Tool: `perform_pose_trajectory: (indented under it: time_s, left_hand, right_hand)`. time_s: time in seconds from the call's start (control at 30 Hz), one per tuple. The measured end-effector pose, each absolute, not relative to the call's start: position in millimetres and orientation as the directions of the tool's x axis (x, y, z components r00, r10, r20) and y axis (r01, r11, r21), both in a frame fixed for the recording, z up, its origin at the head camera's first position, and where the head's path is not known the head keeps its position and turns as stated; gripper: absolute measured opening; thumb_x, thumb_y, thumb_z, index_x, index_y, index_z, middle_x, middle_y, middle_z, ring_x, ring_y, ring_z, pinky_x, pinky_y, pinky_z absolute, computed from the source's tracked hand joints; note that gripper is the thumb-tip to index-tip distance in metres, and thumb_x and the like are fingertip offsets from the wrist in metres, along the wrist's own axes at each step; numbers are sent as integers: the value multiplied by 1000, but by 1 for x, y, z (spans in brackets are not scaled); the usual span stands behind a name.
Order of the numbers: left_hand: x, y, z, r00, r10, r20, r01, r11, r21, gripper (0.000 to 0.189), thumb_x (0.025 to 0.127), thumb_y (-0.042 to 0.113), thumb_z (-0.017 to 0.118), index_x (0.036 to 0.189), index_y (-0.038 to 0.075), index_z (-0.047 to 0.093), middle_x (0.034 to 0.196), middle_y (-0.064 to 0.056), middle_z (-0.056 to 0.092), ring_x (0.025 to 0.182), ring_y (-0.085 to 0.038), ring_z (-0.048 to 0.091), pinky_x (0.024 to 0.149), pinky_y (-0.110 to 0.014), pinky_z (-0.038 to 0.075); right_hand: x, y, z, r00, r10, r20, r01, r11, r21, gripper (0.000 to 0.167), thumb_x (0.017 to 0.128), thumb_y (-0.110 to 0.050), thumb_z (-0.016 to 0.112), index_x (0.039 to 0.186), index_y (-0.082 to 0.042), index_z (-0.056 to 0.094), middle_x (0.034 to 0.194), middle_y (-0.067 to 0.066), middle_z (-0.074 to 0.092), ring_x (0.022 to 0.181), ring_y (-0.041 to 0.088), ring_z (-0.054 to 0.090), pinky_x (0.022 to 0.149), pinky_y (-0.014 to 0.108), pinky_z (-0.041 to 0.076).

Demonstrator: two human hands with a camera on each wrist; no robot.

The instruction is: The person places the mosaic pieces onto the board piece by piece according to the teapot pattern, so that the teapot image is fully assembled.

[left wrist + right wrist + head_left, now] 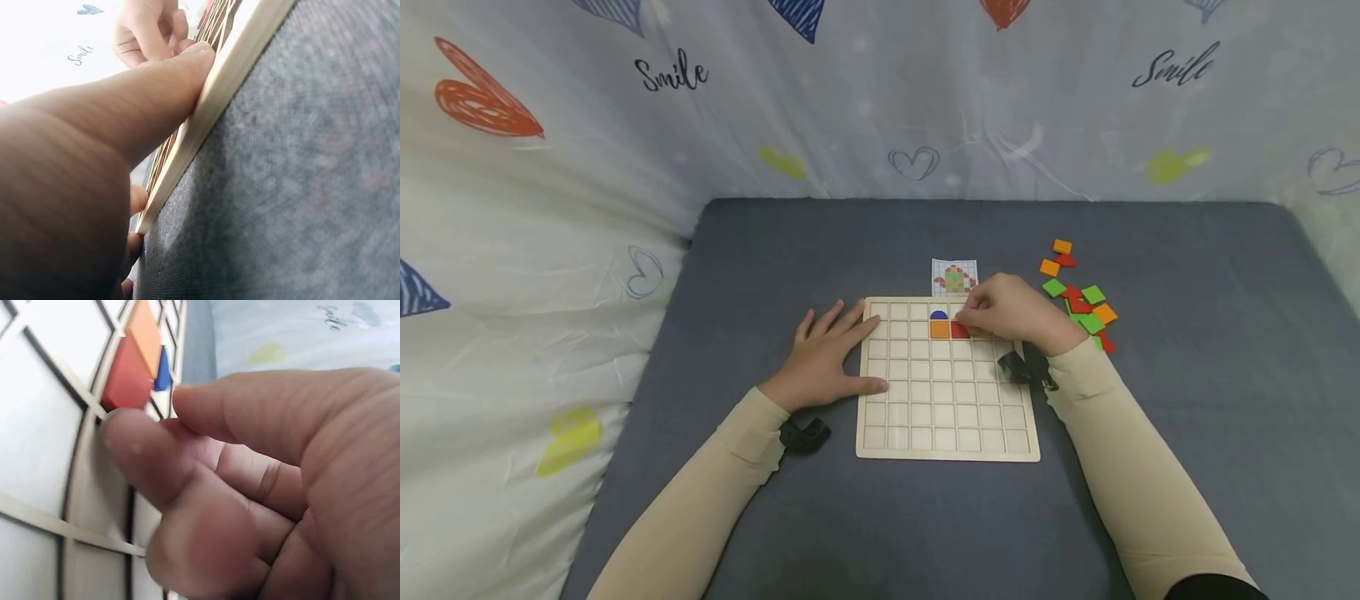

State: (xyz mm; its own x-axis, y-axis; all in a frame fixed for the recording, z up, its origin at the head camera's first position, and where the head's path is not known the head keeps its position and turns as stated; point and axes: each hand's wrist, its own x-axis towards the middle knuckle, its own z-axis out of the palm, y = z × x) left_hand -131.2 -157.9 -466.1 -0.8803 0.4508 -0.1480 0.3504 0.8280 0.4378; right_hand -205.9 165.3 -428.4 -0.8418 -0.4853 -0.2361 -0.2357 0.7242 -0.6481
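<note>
A pale wooden grid board lies on the table. Set in its upper cells are an orange square tile, a blue half-round tile and a red tile. My left hand rests at the board's left edge with its fingers spread, and the thumb lies over the rim. Over the board's upper right, my right hand has its fingers bent. In the right wrist view, one fingertip meets the edge of the red tile, and the thumb stands apart from it. Whether something small sits between these fingers is unclear.
Loose orange, green and red tiles are scattered on the table right of the board, beyond my right wrist. A small printed pattern card lies at the board's far edge. Behind the grey table hangs a patterned white curtain.
</note>
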Motion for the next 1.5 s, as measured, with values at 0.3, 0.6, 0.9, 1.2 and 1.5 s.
perform_pose_trajectory:
  time_s: [0.3,0.6,0.9,1.2,1.5]
  left_hand:
    - [-133,-158,-462,-877,456,-151,355,827,436,105,86,72,73,169,27,27,177,-1,7,164,-32,0,126,-64,-10]
    - [-134,-159,-462,-879,451,-156,350,832,431,105,87,73,72,169,27,26,177,0,6,164,-31,0,126,-64,-10]
    - [-132,-161,-462,-877,455,-151,353,826,441,104,87,72,73,169,27,27,177,0,7,164,-32,0,125,-64,-9]
    - [-130,-162,-461,-876,456,-158,350,825,443,105,87,72,73,169,27,26,177,1,6,164,-32,-1,125,-64,-10]
    - [-130,-161,-462,-875,455,-166,343,824,451,105,87,72,72,169,26,26,177,0,6,164,-32,-2,125,-64,-10]
  right_hand:
    - [-213,191,-412,-882,-408,-236,-162,733,-661,24,105,-28,66,104,-8,79,89,7,75,77,24,64,68,37,49]
    - [-218,218,-411,-923,-317,-217,-104,751,-652,26,105,-31,66,114,-8,75,101,11,72,93,27,65,80,42,51]
    - [-223,241,-415,-950,-244,-197,-68,774,-630,30,104,-32,68,115,-5,73,107,14,69,99,29,62,83,43,49]
    - [-223,271,-417,-963,-154,-221,22,773,-634,38,103,-34,68,120,0,69,111,18,70,85,26,61,68,36,51]
    - [-222,285,-421,-928,-191,-320,48,790,-612,36,98,-19,70,125,3,64,109,17,66,87,25,60,66,36,51]
